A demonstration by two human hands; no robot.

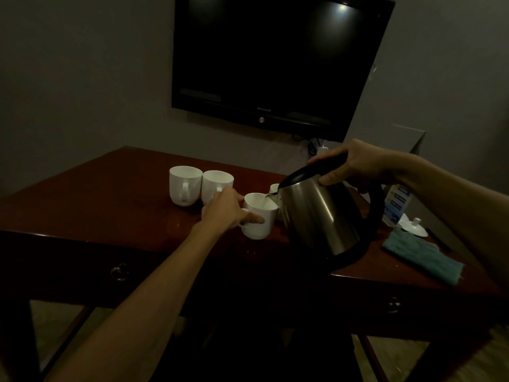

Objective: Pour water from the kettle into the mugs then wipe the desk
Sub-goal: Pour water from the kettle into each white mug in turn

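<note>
Kettle (319, 216) silver, black lid; mugs (260, 216) white; desk (110, 205) reddish-brown; cloth (424, 256) teal; TV (275, 59) black.

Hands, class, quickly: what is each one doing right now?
Left hand: closed on the white mug being filled, steadying it on the desk.
Right hand: closed on the kettle handle, tilting it to pour.
</note>
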